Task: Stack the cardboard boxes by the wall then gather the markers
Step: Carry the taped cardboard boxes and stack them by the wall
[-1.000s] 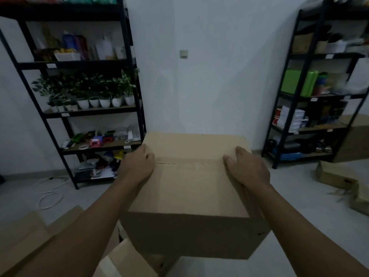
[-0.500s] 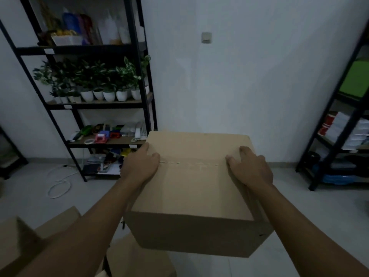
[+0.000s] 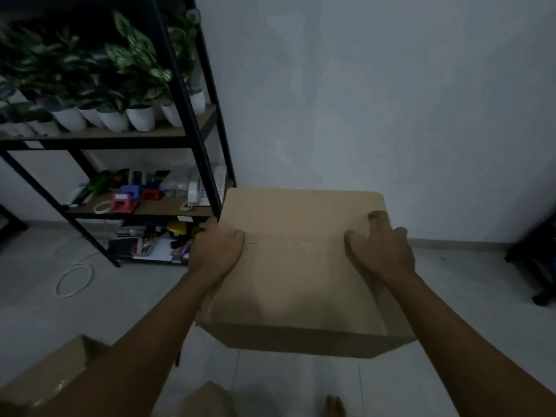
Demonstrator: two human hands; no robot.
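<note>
A large closed cardboard box (image 3: 298, 275) is held up off the floor in front of me, its taped seam running across the top. My left hand (image 3: 215, 252) grips its left top edge and my right hand (image 3: 383, 251) grips its right top edge. The white wall (image 3: 376, 100) is close behind the box. Another cardboard box (image 3: 48, 374) lies on the floor at the lower left, and the corner of a further one (image 3: 207, 398) shows at the bottom middle. No markers can be made out.
A black metal shelf (image 3: 183, 94) stands at the left with potted plants (image 3: 120, 85) and small office items (image 3: 129, 197). A white cable (image 3: 73, 278) loops on the floor. A dark shelf foot (image 3: 535, 266) is at the right edge. My bare toes (image 3: 334, 406) show below.
I have walked closer to the wall with the box and the view has tilted down. The right shelf has slid almost out of view; both hands keep their grip.
</note>
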